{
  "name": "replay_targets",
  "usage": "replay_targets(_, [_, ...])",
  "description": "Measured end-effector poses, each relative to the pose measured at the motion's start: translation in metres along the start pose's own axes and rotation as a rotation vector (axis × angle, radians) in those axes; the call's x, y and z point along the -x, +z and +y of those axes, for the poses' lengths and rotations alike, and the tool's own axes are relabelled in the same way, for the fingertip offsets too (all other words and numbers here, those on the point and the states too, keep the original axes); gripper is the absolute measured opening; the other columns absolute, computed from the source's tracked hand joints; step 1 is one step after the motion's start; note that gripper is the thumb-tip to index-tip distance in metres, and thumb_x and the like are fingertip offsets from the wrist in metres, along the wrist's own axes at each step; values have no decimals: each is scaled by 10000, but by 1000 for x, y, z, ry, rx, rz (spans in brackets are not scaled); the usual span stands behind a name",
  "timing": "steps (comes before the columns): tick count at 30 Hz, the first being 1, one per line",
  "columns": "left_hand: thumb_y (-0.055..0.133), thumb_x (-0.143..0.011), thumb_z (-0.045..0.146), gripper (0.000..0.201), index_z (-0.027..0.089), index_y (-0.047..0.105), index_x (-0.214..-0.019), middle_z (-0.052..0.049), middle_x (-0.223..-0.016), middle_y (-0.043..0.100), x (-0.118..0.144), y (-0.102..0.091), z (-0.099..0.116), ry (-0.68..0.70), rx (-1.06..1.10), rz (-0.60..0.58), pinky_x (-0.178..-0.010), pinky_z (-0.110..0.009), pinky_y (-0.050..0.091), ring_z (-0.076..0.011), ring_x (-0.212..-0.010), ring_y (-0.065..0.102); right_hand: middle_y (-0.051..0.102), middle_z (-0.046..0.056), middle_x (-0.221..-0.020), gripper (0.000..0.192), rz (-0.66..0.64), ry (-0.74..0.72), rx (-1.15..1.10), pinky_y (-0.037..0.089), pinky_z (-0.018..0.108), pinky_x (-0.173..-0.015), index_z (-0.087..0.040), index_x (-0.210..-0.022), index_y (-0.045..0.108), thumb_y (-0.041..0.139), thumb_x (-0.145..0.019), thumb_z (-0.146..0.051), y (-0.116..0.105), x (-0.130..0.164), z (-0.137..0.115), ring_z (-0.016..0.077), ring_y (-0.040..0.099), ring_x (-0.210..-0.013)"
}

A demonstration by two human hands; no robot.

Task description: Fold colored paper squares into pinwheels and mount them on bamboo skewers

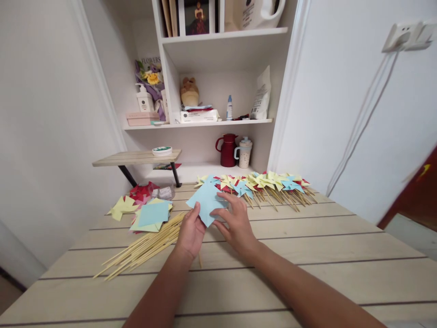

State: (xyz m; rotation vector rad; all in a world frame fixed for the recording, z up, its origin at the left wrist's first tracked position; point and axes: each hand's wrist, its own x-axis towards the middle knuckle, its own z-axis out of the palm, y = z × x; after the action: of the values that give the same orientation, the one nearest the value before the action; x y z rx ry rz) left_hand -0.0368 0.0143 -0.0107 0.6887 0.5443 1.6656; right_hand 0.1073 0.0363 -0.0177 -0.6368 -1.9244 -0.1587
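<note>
A light blue paper piece (205, 200) is held up in front of me above the table. My left hand (191, 230) pinches its lower left side, thumb on the near face. At its right side, the fingers of my right hand (237, 223) are bent around the edge. A thin stick end shows under my left hand; whether it is held cannot be made out. Bamboo sticks (146, 248) lie in a loose bundle to the left. Behind them sits a stack of coloured paper squares (153, 214). Finished paper pinwheels (266, 182) on sticks lie in a row at the back right.
Red paper pieces (141, 192), a yellow paper pinwheel shape (123, 207) and a clear plastic box (164, 192) lie at the back left. A small raised shelf (136, 158) stands there. Behind the table are a red jug (228, 150) and a cup (244, 152).
</note>
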Motion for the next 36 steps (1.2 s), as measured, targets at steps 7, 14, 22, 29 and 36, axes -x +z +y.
replay_targets(7, [678, -858, 354, 311, 115, 711, -1054, -128, -1117, 733, 2, 0, -2, 0, -57, -39, -905, -350, 523, -248, -1043, 672, 585, 74, -1268, 100, 75, 164, -126, 409, 502, -990, -254, -809, 709, 647, -884, -228, -1, -3, 3, 282, 542, -1188])
replay_targets(14, [692, -845, 379, 304, 119, 720, -1000, -116, -1027, 748, 2, 1, -2, -8, -123, -36, -868, -341, 525, -221, -935, 686, 620, 75, -1210, 136, 75, 312, -244, 412, 512, -995, -251, -721, 726, 688, -851, -257, 0, -6, 4, 290, 551, -1166])
replay_targets(22, [708, -828, 404, 324, 103, 718, -949, -131, -967, 751, 3, -2, -7, -59, -224, -74, -862, -343, 511, -213, -866, 691, 613, 82, -1203, 129, 104, 327, -239, 403, 514, -996, -243, -713, 723, 695, -838, -255, -4, -7, 2, 291, 544, -1159])
replay_targets(29, [729, -796, 447, 351, 105, 734, -876, -124, -877, 757, 3, -5, -8, -55, -311, -41, -801, -316, 502, -201, -776, 697, 605, 93, -1206, 120, 144, 370, -281, 408, 514, -1004, -237, -725, 711, 687, -837, -271, -6, -9, 4, 295, 542, -1174])
replay_targets(36, [803, -733, 363, 341, 124, 751, -971, -127, -991, 761, 5, 1, -8, -24, -304, -44, -819, -309, 508, -199, -798, 704, 637, 94, -1109, 136, 156, 426, -357, 473, 446, -935, -227, -727, 709, 670, -839, -295, -3, -7, 7, 275, 596, -1083])
